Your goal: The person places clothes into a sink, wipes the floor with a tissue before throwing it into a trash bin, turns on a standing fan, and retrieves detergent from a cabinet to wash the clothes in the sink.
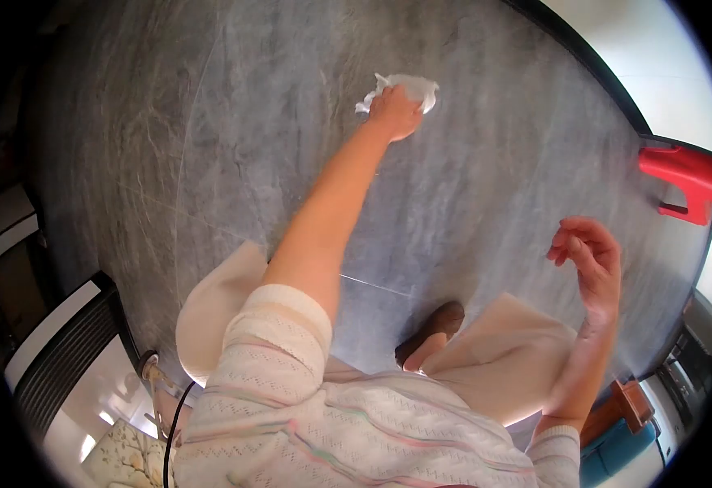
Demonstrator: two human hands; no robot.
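Note:
A crumpled white tissue or cloth (416, 88) lies on the grey, marbled floor (266, 106) near the top centre. My left hand (397, 113) reaches far forward and presses on it, fingers bent over its near side; the fingertips are partly hidden in the white folds. Off to the right, my right hand (590, 252) hangs in the air above the floor, with its fingers loosely curled and slightly apart and nothing in it.
A red plastic object with a handle (681, 177) is at the right edge. My shoe (433, 332) rests on the floor between my knees. At lower left are a black ridged panel (71, 366) and a dark cable (172, 431); a blue object (618, 453) is at lower right.

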